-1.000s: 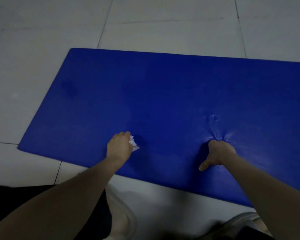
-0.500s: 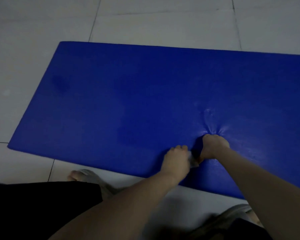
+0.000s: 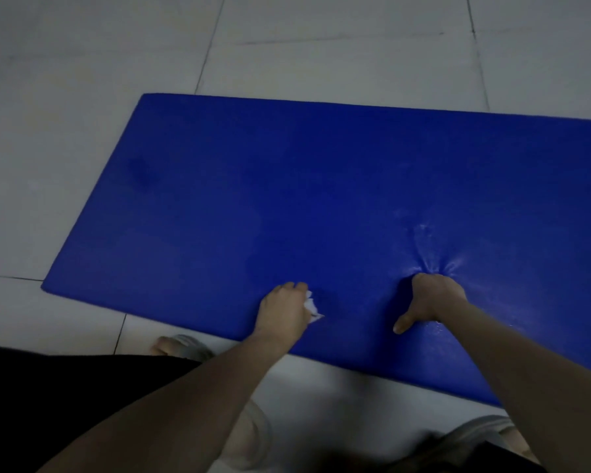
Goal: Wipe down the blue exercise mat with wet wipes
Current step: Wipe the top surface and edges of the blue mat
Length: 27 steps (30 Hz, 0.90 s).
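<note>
Left hand holds wipe, near mat edge

The tiled floor is pale grey-white, its big square tiles parted by thin dark grout lines. The blue exercise mat lies flat on it, a little askew to those lines, its left short end in full view and its length running out of sight to the right. Just off the mat's near long edge a foot in a pale slipper is planted on the tiles, and another pale slipper stands further right, partly in shadow.
</note>
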Available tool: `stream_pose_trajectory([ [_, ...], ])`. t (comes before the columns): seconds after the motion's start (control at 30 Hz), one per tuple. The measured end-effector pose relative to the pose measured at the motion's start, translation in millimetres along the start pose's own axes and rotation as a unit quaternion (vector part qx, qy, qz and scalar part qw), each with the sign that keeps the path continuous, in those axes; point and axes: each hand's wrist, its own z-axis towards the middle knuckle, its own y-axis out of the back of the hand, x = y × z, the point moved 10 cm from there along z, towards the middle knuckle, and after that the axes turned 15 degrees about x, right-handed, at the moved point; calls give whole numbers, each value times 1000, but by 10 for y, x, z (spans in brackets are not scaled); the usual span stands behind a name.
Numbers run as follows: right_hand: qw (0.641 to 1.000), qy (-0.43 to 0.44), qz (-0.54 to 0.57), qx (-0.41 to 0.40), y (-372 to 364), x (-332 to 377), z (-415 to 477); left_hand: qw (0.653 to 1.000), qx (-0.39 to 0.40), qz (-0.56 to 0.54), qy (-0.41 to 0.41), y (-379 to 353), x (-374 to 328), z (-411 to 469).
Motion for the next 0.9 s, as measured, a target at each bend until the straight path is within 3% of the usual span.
stream_pose_trajectory([
  [0.17, 1000, -1, 3, 3, -19, -16, -3, 977, -52, -154, 141, 220, 905, -101],
  [0.37, 1000, 4, 10, -5, -11, -31, -35, 975, -54, -137, 166, 197, 841, -90],
  [0.63, 1000, 6, 4, -3, -14, -20, 9, 991, -24, -121, 46, -67, -133, -91],
  [0.77, 1000, 8, 2, -14, -7, -40, 11, 998, 22, -40, -48, -381, -778, -119],
  [0.9, 1000, 4, 2, -23, -7, -40, 9, 983, 64, 45, -167, -734, -1400, -255],
])
